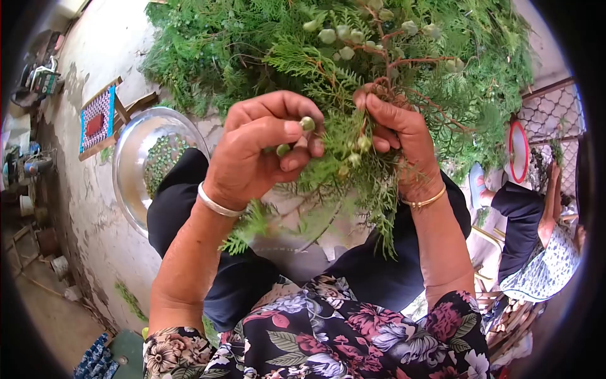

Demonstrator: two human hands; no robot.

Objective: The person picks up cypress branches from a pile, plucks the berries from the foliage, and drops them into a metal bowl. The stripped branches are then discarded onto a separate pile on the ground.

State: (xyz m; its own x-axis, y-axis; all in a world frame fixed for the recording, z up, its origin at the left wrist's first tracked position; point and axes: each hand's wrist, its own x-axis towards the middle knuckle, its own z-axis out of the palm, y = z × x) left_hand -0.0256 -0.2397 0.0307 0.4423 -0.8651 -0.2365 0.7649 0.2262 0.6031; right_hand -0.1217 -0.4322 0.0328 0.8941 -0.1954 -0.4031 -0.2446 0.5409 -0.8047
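Observation:
My left hand (pixel 265 142) is closed, with a small green cone (pixel 307 124) pinched between thumb and forefinger. A second green cone (pixel 283 150) shows lower down among its curled fingers. My right hand (pixel 401 129) grips a leafy evergreen branch (pixel 379 170) by its reddish stem, thumb against forefinger. Pale green cones (pixel 356 148) sit on the sprig between my two hands. More cones (pixel 344 35) hang from the reddish twigs above my right hand.
A big heap of cut evergreen branches (pixel 208 57) fills the ground ahead. At my left stands a shiny metal basin (pixel 129 183) with many green cones in it, beside a woven-top stool (pixel 99 120). Another person (pixel 536 234) sits at right, near a red-rimmed round object (pixel 518 151).

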